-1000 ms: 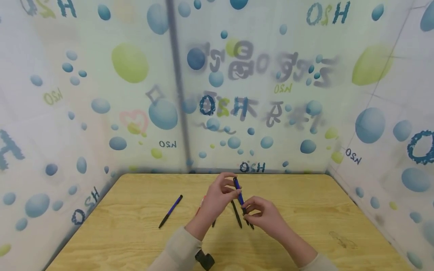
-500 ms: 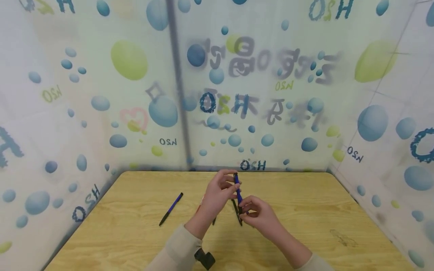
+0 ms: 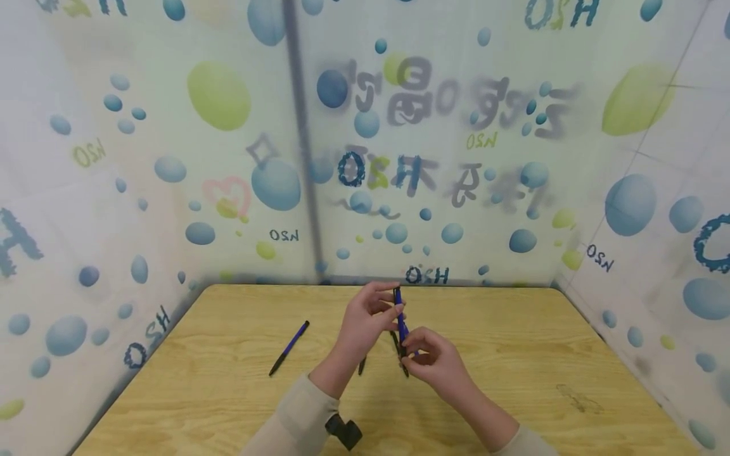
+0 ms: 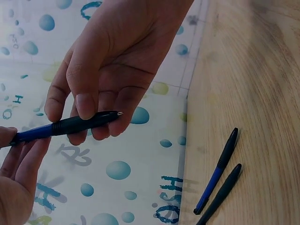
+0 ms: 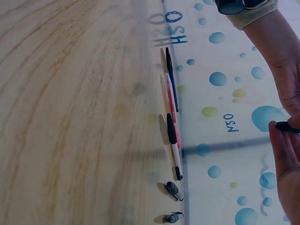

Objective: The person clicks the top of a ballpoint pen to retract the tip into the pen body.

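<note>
In the head view, both hands are on one pen (image 3: 400,320) with a blue barrel and black grip, raised and nearly upright. My left hand (image 3: 365,323) pinches the blue upper part between thumb and fingers. Lower down, the thumb and fingers of my right hand (image 3: 436,358) pinch the black grip. The left wrist view shows the pen's bare writing tip, with my right thumb (image 4: 86,106) against the grip. In the right wrist view only a short dark end of the held pen (image 5: 287,126) shows past the fingers.
A blue and black pen (image 3: 289,348) lies on the wooden table (image 3: 228,405) at left. A dark pen (image 3: 362,365) is partly hidden behind the left wrist. Near the right hand lie two more pens (image 4: 216,171). A red pen (image 5: 171,101) shows by the right wrist view. Patterned curtains (image 3: 456,126) surround the table.
The right hand has shifted slightly left, and the held pen stands more upright than one second ago. Both hands keep their grip on it. The head view has tipped down a little.
</note>
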Demonstrator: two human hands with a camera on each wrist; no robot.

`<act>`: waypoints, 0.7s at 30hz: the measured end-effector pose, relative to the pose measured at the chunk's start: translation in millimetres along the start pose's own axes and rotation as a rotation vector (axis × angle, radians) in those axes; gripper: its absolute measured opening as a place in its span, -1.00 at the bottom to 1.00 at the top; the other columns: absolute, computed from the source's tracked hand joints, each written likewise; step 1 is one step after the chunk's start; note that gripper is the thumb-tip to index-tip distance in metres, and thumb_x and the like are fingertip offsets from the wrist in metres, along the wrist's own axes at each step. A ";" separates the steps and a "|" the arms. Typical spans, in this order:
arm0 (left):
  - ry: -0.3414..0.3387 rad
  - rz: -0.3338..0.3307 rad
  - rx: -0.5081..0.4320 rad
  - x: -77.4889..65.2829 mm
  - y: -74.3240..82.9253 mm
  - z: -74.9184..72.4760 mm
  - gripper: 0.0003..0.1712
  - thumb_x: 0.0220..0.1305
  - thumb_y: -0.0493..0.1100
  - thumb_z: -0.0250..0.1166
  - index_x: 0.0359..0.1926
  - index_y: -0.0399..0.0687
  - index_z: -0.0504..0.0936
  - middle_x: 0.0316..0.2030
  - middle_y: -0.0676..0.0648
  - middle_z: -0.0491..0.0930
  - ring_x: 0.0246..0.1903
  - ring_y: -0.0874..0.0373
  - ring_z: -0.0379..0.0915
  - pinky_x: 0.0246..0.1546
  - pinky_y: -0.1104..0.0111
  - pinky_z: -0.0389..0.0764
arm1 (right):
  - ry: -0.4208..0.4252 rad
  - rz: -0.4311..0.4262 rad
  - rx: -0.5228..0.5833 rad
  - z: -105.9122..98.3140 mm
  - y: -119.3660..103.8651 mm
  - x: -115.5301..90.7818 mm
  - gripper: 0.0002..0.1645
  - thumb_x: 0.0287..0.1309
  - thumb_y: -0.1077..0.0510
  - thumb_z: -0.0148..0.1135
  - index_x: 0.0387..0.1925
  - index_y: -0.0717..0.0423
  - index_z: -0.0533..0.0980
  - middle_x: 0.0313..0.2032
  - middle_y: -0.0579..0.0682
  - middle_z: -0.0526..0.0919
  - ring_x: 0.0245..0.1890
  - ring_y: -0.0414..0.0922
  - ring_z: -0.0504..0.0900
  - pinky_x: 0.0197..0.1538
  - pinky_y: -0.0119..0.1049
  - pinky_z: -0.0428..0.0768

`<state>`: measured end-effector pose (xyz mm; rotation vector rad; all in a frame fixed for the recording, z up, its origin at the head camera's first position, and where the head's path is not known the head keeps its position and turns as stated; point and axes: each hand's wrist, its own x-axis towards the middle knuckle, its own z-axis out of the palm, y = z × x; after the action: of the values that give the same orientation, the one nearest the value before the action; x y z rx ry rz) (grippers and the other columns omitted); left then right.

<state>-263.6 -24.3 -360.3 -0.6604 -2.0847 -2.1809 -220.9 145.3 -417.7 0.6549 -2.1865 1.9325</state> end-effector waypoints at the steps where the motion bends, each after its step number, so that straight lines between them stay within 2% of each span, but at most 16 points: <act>1: 0.000 0.000 -0.004 0.2 0.1 -0.4 -0.61 0.28 -0.31 0.32 0.13 -0.05 0.57 -0.18 -0.18 0.62 -0.30 0.02 0.60 -0.35 0.20 0.69 | -0.004 -0.011 0.001 0.0 0.1 0.1 -0.75 0.09 0.43 0.33 -0.18 0.30 0.51 -0.17 0.24 0.55 -0.21 -0.12 0.63 -0.19 -0.23 0.67; 9: -0.010 -0.003 -0.020 -0.3 2.8 -1.1 -0.64 0.26 -0.33 0.33 0.08 -0.12 0.58 -0.21 -0.17 0.62 -0.31 0.03 0.61 -0.34 0.19 0.69 | -0.011 -0.025 0.030 -0.5 0.3 0.7 -0.76 0.07 0.50 0.30 -0.22 0.30 0.50 -0.20 0.25 0.54 -0.25 -0.19 0.64 -0.20 -0.19 0.68; 21: -0.022 -0.053 -0.082 -1.0 4.3 -2.1 -0.68 0.22 -0.37 0.35 0.01 -0.22 0.62 -0.23 -0.24 0.65 -0.32 0.05 0.62 -0.33 0.18 0.69 | -0.042 -0.029 0.041 -2.9 3.0 0.5 -0.77 0.07 0.46 0.34 -0.22 0.32 0.51 -0.22 0.27 0.54 -0.23 -0.06 0.69 -0.19 -0.15 0.69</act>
<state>-261.9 -27.0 -356.5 -0.6454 -2.0560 -2.3090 -223.1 148.2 -419.8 0.7364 -2.1548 1.9718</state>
